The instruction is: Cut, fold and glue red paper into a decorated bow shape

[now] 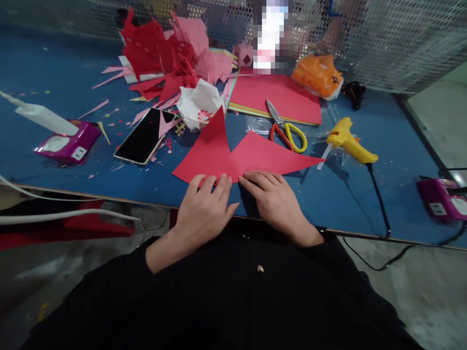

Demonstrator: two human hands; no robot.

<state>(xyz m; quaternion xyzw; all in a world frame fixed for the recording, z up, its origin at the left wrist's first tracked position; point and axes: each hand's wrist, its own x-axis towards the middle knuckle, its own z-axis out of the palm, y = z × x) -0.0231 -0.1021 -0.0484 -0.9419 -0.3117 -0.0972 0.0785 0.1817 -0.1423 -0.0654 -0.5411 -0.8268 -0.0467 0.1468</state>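
A folded sheet of red paper (255, 154) lies at the front edge of the blue table, one pointed flap rising at its left and another point stretching right. My left hand (204, 206) rests on the paper's near edge, fingertips pressing the fold, with the thumb apart. Beside it, my right hand (275, 201) touches the same edge with bent fingers close together; whether they pinch the paper is unclear. Scissors (282, 129) with red and yellow handles lie just behind the paper. To the right is a yellow glue gun (352, 141).
Red and pink scraps (164, 53) pile up at the back left, near a white bowl (195, 104) and a phone (142, 136). Coloured sheets (277, 95) and an orange bag (317, 75) are behind. Purple power blocks (69, 143) stand at both sides.
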